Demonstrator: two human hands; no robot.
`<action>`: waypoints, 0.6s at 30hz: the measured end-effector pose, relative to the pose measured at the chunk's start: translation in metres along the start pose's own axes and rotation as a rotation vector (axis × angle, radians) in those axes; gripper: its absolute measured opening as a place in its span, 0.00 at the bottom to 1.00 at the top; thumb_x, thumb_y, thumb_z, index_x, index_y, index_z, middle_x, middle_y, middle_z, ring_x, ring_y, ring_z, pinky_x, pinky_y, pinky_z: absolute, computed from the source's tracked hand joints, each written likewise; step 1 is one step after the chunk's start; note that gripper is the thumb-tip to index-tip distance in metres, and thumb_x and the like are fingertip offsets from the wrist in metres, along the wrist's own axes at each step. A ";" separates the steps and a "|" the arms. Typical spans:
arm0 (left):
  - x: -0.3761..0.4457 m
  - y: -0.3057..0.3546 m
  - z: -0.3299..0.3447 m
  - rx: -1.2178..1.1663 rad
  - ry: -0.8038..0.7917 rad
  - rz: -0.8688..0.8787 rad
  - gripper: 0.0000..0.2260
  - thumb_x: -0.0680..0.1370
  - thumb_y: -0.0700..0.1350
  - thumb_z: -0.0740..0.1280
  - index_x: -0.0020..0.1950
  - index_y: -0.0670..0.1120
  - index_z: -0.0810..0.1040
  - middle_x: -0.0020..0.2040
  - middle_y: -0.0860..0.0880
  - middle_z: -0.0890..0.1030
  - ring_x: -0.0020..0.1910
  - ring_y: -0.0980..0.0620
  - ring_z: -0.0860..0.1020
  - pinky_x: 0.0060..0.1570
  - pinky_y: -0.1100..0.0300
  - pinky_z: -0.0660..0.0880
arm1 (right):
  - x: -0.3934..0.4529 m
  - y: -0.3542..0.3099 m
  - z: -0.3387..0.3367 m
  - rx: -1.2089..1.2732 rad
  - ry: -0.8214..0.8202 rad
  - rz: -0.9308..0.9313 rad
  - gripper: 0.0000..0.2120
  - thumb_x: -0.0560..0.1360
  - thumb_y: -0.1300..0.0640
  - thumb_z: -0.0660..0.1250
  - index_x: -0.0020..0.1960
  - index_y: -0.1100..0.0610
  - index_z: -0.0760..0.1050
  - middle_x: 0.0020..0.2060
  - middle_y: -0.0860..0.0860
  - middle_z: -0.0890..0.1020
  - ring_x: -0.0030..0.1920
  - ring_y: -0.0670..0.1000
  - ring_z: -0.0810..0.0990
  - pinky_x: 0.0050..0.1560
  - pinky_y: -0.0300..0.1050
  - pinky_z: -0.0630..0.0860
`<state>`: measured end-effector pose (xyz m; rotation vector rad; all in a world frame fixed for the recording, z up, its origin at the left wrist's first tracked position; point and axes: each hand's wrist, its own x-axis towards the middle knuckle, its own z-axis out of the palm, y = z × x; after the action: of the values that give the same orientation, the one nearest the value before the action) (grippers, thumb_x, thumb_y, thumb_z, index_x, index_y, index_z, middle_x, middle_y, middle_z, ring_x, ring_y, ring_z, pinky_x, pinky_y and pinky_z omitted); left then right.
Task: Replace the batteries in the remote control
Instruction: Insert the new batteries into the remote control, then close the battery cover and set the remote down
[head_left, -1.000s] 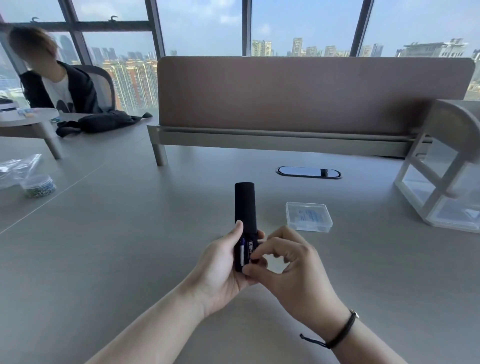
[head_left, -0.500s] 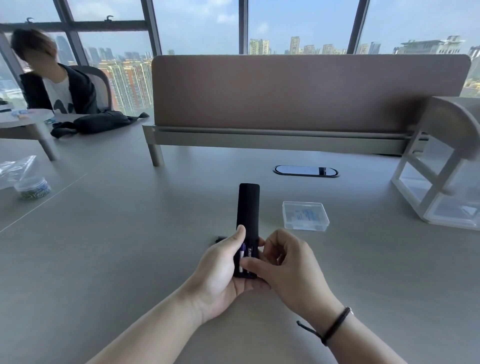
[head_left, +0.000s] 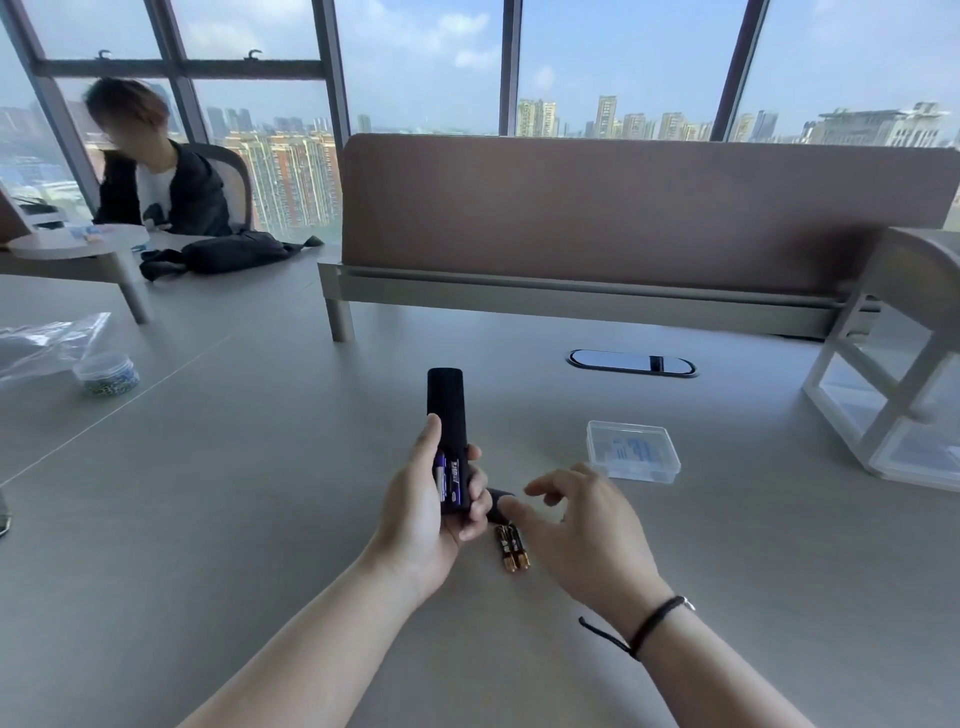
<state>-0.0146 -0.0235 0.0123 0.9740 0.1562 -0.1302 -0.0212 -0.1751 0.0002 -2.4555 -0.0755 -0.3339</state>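
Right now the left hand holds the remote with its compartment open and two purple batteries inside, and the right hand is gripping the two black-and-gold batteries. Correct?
Not quite. In the head view the right hand is open and empty; the black-and-gold batteries lie on the table. The left hand does hold the remote, purple batteries inside.

Bright daylight through tall windows (head_left: 415, 62), hazy city towers beyond, brown divider panel (head_left: 623, 208) across the grey desk (head_left: 208, 519), white shelf frame (head_left: 893, 374) at right, round side table (head_left: 78, 249) far left
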 end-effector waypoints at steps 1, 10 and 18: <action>0.000 0.000 0.000 -0.006 0.006 0.016 0.23 0.79 0.63 0.59 0.47 0.42 0.73 0.28 0.45 0.68 0.22 0.50 0.67 0.20 0.63 0.56 | 0.004 -0.005 0.005 -0.048 -0.020 -0.018 0.19 0.69 0.35 0.69 0.52 0.46 0.81 0.46 0.43 0.78 0.51 0.46 0.77 0.45 0.40 0.70; 0.008 0.015 -0.010 -0.136 0.109 0.143 0.25 0.78 0.66 0.56 0.42 0.43 0.72 0.27 0.46 0.67 0.22 0.50 0.64 0.22 0.62 0.53 | 0.029 -0.032 0.022 -0.193 -0.230 -0.030 0.20 0.65 0.40 0.72 0.50 0.53 0.82 0.52 0.52 0.79 0.59 0.55 0.73 0.53 0.44 0.72; 0.006 0.005 -0.005 -0.106 0.029 0.081 0.26 0.79 0.64 0.54 0.44 0.42 0.74 0.27 0.46 0.68 0.22 0.50 0.66 0.21 0.63 0.55 | 0.037 -0.030 0.032 -0.192 -0.102 -0.077 0.11 0.68 0.47 0.70 0.42 0.55 0.81 0.43 0.53 0.84 0.51 0.57 0.79 0.45 0.47 0.75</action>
<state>-0.0080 -0.0168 0.0127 0.8754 0.1487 -0.0332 0.0178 -0.1334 0.0036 -2.6646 -0.1904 -0.2592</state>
